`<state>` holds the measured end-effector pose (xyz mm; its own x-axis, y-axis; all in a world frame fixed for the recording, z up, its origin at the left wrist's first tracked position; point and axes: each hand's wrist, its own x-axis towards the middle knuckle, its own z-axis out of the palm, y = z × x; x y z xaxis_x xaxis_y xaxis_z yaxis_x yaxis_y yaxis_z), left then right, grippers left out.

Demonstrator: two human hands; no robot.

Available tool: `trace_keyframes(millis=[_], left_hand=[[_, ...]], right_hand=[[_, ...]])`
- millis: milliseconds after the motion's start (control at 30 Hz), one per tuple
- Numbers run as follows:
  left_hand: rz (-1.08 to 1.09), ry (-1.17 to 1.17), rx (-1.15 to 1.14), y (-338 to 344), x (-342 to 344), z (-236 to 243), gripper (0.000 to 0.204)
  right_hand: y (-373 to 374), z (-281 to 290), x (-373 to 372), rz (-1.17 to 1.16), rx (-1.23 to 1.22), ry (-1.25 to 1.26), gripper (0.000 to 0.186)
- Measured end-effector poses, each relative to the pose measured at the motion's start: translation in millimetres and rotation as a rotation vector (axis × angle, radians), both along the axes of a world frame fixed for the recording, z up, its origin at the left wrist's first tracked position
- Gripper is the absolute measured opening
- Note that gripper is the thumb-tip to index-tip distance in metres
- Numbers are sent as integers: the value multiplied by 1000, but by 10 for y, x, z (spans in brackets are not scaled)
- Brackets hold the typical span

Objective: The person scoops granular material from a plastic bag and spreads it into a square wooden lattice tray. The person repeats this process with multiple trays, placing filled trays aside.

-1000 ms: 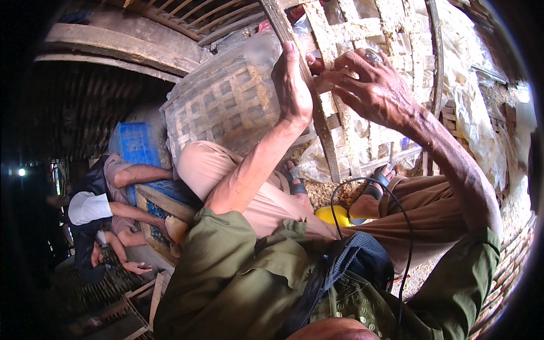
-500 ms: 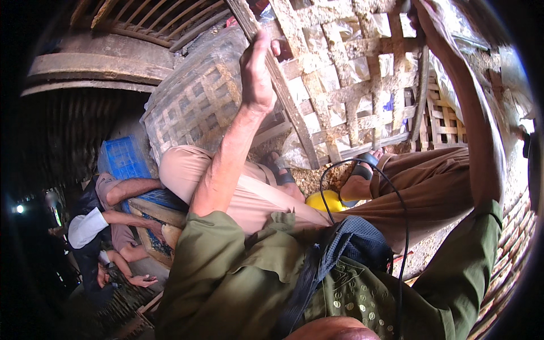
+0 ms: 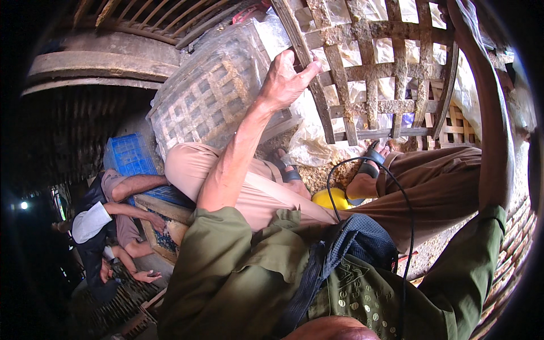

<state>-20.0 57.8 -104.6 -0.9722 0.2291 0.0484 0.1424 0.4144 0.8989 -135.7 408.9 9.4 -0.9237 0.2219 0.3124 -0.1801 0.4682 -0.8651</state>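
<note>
A woven bamboo lattice tray (image 3: 371,72) with wooden side rails is held up at the upper right, with pale flakes clinging to its strips. My left hand (image 3: 288,80) grips its left rail, fingers wrapped round the wood. At the top edge of the picture my right hand (image 3: 457,8) is at the tray's right rail, its fingers partly cut off. Crumpled clear plastic sheeting (image 3: 309,139) shows behind and below the tray. Left of it stands another lattice (image 3: 212,102) under cloudy plastic.
A yellow round object (image 3: 330,199) lies by my sandalled feet (image 3: 362,184) on crumb-strewn ground. A blue plastic crate (image 3: 130,156) is at the left. Beside it a co-worker's hand (image 3: 157,222) reaches over a wooden-edged box. Slatted wooden racks (image 3: 153,20) stand at the upper left.
The held tray has shifted right and upward in the picture, both hands moving with it. More plastic sheeting shows below its lower left corner. The view has drifted slightly.
</note>
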Motion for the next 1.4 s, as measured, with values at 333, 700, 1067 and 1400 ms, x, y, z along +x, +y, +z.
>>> trace_keyframes(millis=[333, 700, 1067, 1400], left_hand=[[407, 164, -180, 57, -53, -100, 25], [294, 150, -173, 21, -57, -301, 36], [184, 80, 372, 163, 98, -11, 23], [189, 290, -313, -53, -36, -276, 23]], right_hand=[[-321, 178, 328, 48, 38, 53, 47], [-365, 218, 446, 39, 130, 48, 49], [149, -67, 30, -21, -88, -26, 43], [292, -60, -1, 8, -243, -58, 37]])
